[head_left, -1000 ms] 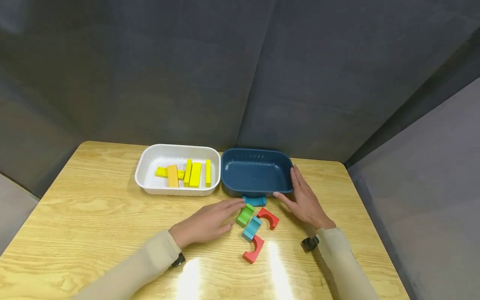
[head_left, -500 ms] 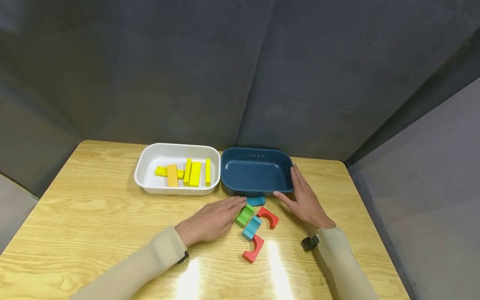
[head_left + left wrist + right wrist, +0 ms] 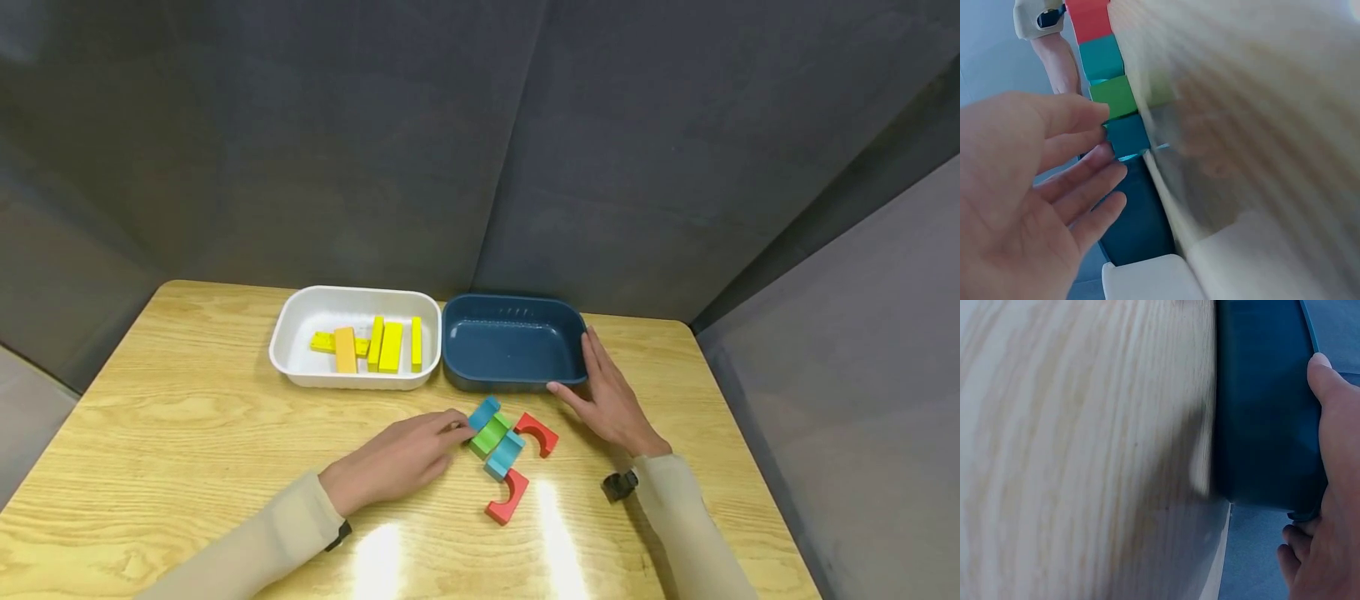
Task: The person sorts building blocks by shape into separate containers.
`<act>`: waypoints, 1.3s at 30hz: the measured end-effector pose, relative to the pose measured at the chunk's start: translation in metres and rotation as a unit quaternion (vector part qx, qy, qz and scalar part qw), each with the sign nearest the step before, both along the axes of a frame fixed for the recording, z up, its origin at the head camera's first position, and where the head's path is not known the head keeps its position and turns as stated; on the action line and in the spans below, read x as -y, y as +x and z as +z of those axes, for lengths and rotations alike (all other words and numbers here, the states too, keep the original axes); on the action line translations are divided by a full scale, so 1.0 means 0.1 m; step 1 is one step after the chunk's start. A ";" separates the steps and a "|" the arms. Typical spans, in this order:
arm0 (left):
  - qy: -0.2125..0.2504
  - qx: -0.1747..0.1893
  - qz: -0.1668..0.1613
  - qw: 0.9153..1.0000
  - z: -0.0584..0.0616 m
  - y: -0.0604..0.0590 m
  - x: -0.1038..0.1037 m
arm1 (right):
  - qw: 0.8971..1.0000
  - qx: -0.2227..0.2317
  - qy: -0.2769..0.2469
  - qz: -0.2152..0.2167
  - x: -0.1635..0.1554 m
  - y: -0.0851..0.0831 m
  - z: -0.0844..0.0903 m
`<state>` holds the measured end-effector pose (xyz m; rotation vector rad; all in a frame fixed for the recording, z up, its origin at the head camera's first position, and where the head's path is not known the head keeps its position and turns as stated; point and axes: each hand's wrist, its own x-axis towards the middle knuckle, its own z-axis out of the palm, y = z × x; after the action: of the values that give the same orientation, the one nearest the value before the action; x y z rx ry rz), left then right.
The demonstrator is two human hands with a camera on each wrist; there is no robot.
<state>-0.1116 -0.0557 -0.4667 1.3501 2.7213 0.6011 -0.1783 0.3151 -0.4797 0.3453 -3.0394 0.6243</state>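
My left hand (image 3: pixel 401 458) reaches in from the left, index finger and thumb at the near-left end of a dark blue arch block (image 3: pixel 483 412). In the left wrist view its other fingers (image 3: pixel 1094 219) are spread loosely beside the row. Against the blue arch block lies a green arch block (image 3: pixel 491 435), followed by a light blue arch block (image 3: pixel 505 455). A red arch block (image 3: pixel 507 498) touches the row's near end; another red arch block (image 3: pixel 537 434) lies to its right. My right hand (image 3: pixel 615 404) rests straight-fingered around the near right corner of a navy bin (image 3: pixel 1269 412), thumb at the rim.
A white bin (image 3: pixel 352 382) stands left of the navy one, holding several yellow blocks (image 3: pixel 390 348) and an orange block (image 3: pixel 345 350). Both stand near the far edge of the wooden table (image 3: pixel 210 400), before a dark grey curtain (image 3: pixel 337 150).
The dark blue arch block has turned from lying along the navy bin's front to lining up with the green one. My left hand has moved slightly back and nearer. The right hand stays put.
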 end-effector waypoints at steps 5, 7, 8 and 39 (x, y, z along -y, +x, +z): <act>0.022 0.036 0.001 0.999 0.00 0.06 0.05 | 1.000 0.000 -0.002 -0.002 0.01 -0.01 0.00; 0.031 0.051 0.002 0.998 0.00 0.07 0.06 | 1.000 -0.004 -0.004 -0.001 0.02 -0.02 0.01; 0.037 0.061 0.004 0.997 0.00 0.07 0.07 | 1.000 -0.004 -0.004 -0.001 0.02 -0.02 0.01; -0.004 0.103 0.020 0.994 -0.07 -0.15 -0.13 | 1.000 -0.004 -0.012 -0.002 0.01 0.00 -0.03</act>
<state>-0.1268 -0.0427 -0.4739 1.1632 2.5872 0.6908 -0.1779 0.3137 -0.4829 0.3404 -3.0207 0.6582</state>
